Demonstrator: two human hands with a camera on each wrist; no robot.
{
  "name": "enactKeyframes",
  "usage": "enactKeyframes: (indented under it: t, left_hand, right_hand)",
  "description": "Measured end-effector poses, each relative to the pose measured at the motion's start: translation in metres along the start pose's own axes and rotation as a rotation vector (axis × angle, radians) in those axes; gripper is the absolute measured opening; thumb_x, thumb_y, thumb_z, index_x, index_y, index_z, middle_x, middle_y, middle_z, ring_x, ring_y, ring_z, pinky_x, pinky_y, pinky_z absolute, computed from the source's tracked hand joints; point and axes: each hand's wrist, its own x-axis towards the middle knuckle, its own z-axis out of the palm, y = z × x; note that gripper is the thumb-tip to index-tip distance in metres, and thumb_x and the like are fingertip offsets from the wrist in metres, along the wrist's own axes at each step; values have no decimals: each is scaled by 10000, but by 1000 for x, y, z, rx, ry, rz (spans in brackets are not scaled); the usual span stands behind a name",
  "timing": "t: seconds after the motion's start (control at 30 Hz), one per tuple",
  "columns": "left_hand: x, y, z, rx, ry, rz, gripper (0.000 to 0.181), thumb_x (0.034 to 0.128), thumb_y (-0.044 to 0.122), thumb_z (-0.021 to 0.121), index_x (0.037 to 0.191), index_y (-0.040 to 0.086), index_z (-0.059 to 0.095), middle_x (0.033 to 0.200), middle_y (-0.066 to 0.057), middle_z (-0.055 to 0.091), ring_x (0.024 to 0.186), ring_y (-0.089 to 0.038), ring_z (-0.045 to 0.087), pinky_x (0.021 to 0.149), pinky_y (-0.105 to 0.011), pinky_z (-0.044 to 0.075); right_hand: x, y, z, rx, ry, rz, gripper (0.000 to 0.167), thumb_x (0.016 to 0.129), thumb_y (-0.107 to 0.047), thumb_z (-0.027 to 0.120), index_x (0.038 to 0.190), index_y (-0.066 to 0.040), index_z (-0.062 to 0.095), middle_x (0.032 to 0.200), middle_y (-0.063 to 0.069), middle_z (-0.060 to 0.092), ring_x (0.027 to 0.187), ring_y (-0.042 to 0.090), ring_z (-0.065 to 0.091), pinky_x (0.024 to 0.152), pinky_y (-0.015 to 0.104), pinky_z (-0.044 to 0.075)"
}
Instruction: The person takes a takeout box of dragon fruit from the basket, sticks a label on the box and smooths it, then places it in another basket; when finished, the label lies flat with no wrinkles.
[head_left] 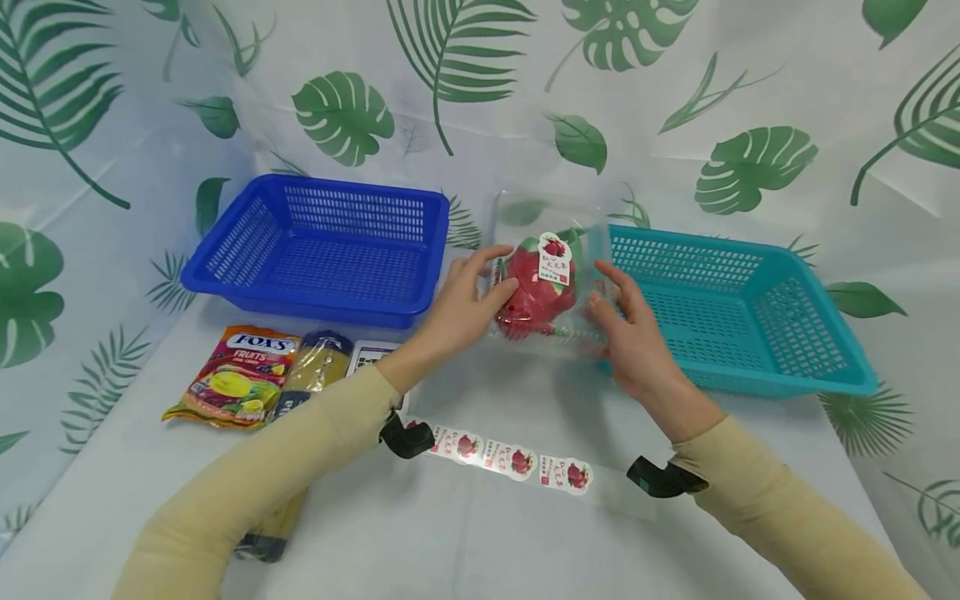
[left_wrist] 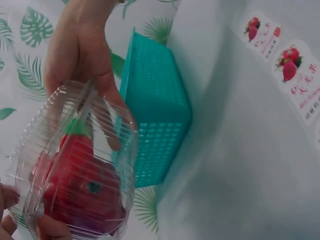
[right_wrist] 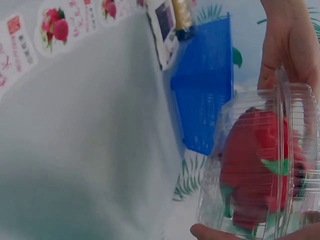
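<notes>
A clear plastic clamshell box (head_left: 587, 321) is held up off the table, its lid side facing the head camera. Inside it are red toy dragon fruits with green tips (head_left: 527, 302). On the lid is a white dragon-fruit sticker (head_left: 555, 260). My left hand (head_left: 467, 302) grips the box's left edge, thumb in front. The right hand (head_left: 636, 337) holds the opposite edge, fingers partly hidden behind the plastic. Both wrist views show the ridged box (left_wrist: 117, 165) between the two hands; in the right wrist view the right thumb (right_wrist: 215, 233) is at its lower edge.
A blue basket (head_left: 315, 300) stands at left, a teal basket (head_left: 757, 379) at right. On the table's left lie a candy bag (head_left: 240, 379), a pasta pack (head_left: 315, 367) and a white pack (head_left: 371, 352). A sticker strip (head_left: 510, 460) lies in front.
</notes>
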Motion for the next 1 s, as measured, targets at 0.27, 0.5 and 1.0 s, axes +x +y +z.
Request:
enactKeyframes:
  t: [0.27,0.5,1.0]
  left_hand:
    - [9,7,4,-23,-4,16,455,1008,288,551,1448,223,455,1237,-97,428,888,-205,428,684,-303,382]
    - [18,10,6,-109,-55,84,487,1023,362,503,1492,296,388,1296,-93,415,773,-211,466,646,-324,445]
    - [47,-19,67,-114,-236,-2,408,1021,282,529,1407,153,492,1353,-59,514,932,-206,662,711,-261,519]
  right_hand:
    - [3,-8,-11,-87,27,-5,547,1047,-396,392,1551,-389,179,1517,147,183,1400,377,306,1010,597,396]
    - [7,-24,-26,-99,127,-37,514,1038,-376,430,1524,-405,266,1424,86,263,1363,341,359,995,539,436]
    - [5,-78,-57,96,290,-114,518,1008,-342,509,1488,-399,324,1249,-34,379,1292,249,402,833,310,543]
